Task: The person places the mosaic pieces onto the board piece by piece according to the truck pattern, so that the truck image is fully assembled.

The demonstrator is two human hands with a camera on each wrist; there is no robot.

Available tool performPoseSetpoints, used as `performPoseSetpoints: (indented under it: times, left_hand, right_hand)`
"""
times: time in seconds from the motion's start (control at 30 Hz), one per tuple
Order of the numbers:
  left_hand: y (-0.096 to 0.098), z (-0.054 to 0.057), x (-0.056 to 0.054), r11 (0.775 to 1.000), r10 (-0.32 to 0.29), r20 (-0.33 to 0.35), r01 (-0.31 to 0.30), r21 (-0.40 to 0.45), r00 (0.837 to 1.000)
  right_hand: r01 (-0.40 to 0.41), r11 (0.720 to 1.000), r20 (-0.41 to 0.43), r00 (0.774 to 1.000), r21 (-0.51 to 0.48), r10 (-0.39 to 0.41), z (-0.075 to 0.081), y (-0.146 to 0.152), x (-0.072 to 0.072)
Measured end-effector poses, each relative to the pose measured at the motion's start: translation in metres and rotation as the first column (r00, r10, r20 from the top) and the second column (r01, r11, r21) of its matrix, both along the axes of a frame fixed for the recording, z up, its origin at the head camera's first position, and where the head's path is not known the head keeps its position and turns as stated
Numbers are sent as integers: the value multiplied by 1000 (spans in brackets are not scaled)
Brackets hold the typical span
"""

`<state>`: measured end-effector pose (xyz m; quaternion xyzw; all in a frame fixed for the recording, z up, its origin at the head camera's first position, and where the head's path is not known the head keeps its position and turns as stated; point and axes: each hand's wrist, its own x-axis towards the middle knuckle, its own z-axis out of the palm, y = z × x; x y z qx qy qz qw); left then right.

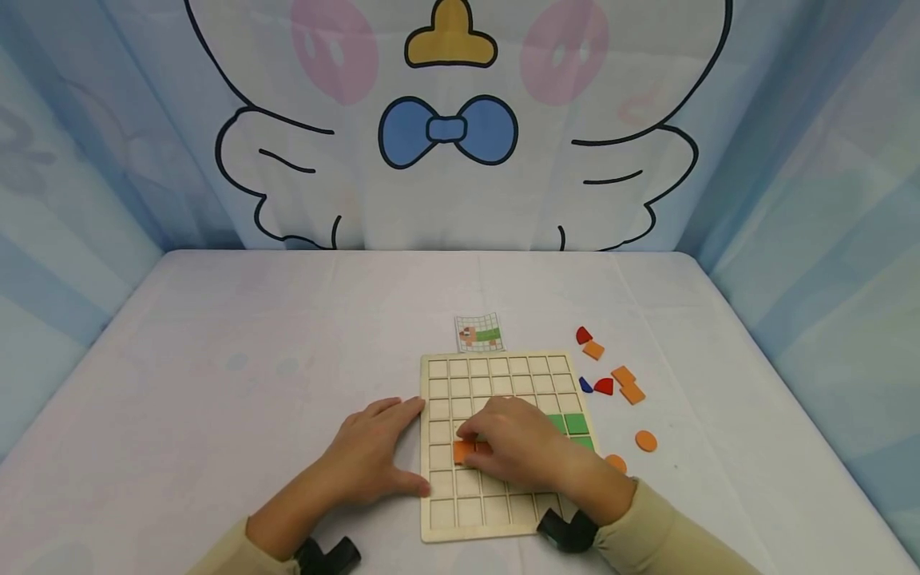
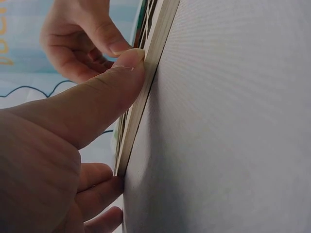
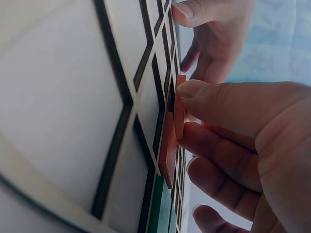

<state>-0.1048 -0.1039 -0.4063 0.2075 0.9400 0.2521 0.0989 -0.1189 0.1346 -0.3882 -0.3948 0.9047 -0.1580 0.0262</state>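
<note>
A cartoon-printed cloth [image 1: 446,200] hangs behind the white worktop [image 1: 216,359]. The orange tile [image 3: 180,107] is between the thumb and fingers of the right hand [image 1: 521,443], pinched just above the board [image 1: 467,515], next to a second orange tile [image 3: 167,150]. I'd judge it light, stiff and hard to break, though its smooth faces might slip; opposite edges look the best hold. The left hand [image 1: 370,455] grips nothing, its fingers spread loosely against the board's left edge. Green tiles [image 1: 577,423] sit toward the board's right side. Beyond lie a picture card [image 1: 480,335] and, off to the right, loose orange [image 1: 632,393], red [image 1: 604,386] and blue pieces [image 1: 585,385].
</note>
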Motion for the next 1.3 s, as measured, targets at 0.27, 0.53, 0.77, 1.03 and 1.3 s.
performPoseSetpoints:
  times: [0.27,0.53,0.77,1.03,1.3]
  left_hand:
    - [0,1,0,1000,-4,3,4,-3,1000]
    - [1,1,0,1000,2,0,-2,-10,1000]
    - [1,0,0,1000,2,3,-2,-16,1000]
    - [0,0,0,1000,5,6,-5,-12,1000]
    - [0,-1,0,1000,4,-1,-4,-7,1000]
  right_hand:
    - [8,1000,-1,1000,13,-8,1,-1,1]
    - [32,999,-6,999,26,-32,0,0,1]
    - [12,1000,-15,1000,20,-12,-1,0,2]
    - [14,1000,1,1000,5,-14,-1,4,2]
    - [106,994,72,992,-18,-105,4,20,4]
